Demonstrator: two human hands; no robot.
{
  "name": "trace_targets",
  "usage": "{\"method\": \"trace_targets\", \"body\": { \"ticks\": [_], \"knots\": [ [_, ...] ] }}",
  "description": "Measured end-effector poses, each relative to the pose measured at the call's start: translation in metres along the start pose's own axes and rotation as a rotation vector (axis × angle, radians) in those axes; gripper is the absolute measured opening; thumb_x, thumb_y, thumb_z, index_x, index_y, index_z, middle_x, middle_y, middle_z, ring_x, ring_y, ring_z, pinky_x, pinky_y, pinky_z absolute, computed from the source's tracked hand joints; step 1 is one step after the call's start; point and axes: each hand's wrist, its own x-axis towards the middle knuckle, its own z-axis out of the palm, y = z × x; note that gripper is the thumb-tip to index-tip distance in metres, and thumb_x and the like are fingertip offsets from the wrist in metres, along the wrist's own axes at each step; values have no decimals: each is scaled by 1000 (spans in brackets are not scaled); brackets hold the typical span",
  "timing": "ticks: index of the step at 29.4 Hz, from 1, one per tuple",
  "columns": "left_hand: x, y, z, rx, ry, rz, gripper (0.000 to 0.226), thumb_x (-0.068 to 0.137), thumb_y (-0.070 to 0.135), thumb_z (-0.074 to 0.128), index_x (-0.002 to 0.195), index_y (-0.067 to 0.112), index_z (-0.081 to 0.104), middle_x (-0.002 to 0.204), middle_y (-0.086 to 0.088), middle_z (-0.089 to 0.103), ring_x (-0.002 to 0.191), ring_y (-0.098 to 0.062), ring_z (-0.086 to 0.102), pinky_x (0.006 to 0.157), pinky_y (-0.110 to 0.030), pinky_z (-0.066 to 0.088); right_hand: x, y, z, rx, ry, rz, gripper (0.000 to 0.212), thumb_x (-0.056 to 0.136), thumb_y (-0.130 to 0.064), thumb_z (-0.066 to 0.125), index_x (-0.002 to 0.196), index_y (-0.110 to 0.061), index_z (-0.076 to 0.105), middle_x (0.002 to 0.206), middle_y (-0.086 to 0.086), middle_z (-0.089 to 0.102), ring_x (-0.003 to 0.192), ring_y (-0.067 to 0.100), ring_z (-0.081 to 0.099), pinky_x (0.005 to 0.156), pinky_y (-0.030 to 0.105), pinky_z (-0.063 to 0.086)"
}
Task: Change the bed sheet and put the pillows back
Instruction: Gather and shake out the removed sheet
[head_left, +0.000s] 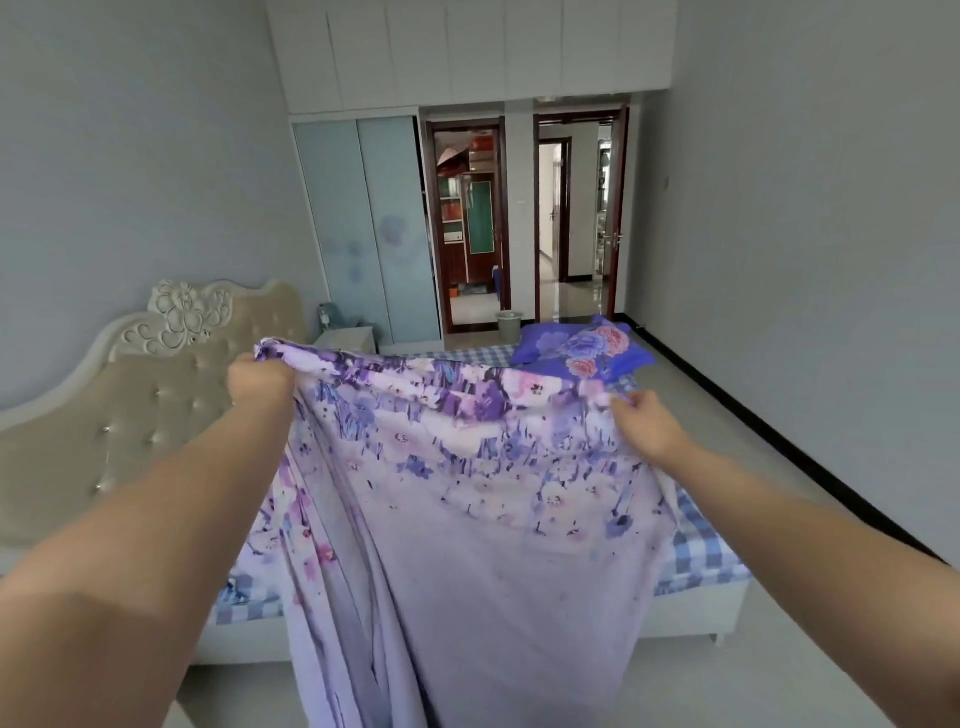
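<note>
Lilac floral sheet hangs in soft folds, both hands' fingers clenched on its top edge.

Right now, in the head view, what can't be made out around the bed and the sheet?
- Mattress middle: hidden behind the raised floral sheet.
- Sheet's lower end: cut off by the bottom edge.
- Left hand fingers: blurred, buried in cloth.
- Pillows: stacked, count unclear.
- Rooms beyond the doorways: too small.
</note>
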Motion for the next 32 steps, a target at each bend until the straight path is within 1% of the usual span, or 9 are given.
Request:
{"method": "trace_targets", "body": {
  "ticks": [3, 6, 8, 11, 13, 18, 24, 28, 32],
  "knots": [
    [5, 28, -1, -41, 151, 237, 32, 90, 5, 38, 114, -4, 57, 118, -25, 59, 110, -38, 55, 83, -34, 41, -25, 4, 22, -547, -328, -259, 94, 63, -78, 58, 136, -24, 36, 121, -4, 50, 111, 21, 53, 94, 38, 45],
    [0, 65, 8, -65, 223, 590, 24, 78, -3, 36, 91, -7, 56, 104, -29, 56, 93, -37, 53, 74, -34, 31, -33, 25, 48, -1067, -507, -240, 62, 83, -55, 56, 132, -19, 46, 127, 7, 56, 118, 27, 54, 95, 37, 46],
    [-1, 81, 14, -6, 176, 710, 21, 75, -2, 36, 87, -3, 54, 100, -28, 55, 87, -34, 51, 71, -34, 30, -18, 12, 45, -980, -422, -162, 41, 94, -36, 45, 129, -14, 53, 128, 12, 58, 117, 28, 55, 95, 36, 45],
    [20, 70, 14, 192, 21, 520, 22, 87, 4, 42, 98, -4, 59, 104, -30, 61, 96, -42, 58, 79, -40, 43, 26, -44, -5, -467, 180, 3, 27, 94, -22, 45, 109, -11, 63, 115, 15, 64, 104, 31, 61, 83, 34, 47],
    [32, 44, 4, 266, -42, 380, 25, 90, 8, 47, 107, -4, 61, 109, -32, 61, 103, -44, 58, 87, -43, 45, 49, -79, -42, -310, 394, 0, 21, 91, -19, 46, 101, -10, 62, 109, 17, 65, 99, 35, 62, 73, 32, 41],
    [37, 27, -18, 229, 60, 345, 28, 92, 15, 46, 110, -2, 60, 110, -30, 61, 103, -44, 57, 87, -42, 44, 51, -97, -52, -746, 186, 21, 24, 85, -21, 50, 106, -19, 61, 112, 8, 64, 98, 29, 62, 74, 33, 41],
    [36, 54, -13, 108, 203, 472, 34, 85, 6, 38, 108, 3, 64, 105, -24, 64, 97, -37, 60, 75, -35, 41, 37, -63, -42, -554, -107, -93, 63, 78, -40, 74, 131, -15, 50, 125, 9, 59, 108, 28, 57, 79, 26, 37],
    [27, 59, -5, 59, 192, 491, 36, 83, 7, 38, 107, 11, 65, 103, -19, 66, 93, -35, 60, 72, -32, 41, 44, -61, -54, -472, 129, -38, 33, 83, -40, 61, 108, -20, 57, 105, 9, 62, 86, 30, 55, 71, 32, 41],
    [21, 55, 1, 115, 172, 480, 33, 82, 7, 39, 105, 7, 63, 103, -24, 64, 94, -40, 58, 74, -37, 42, 44, -73, -64, -522, 394, -105, 16, 87, -27, 51, 92, -15, 42, 81, 8, 53, 72, 31, 49, 59, 31, 35]
  ]
}}
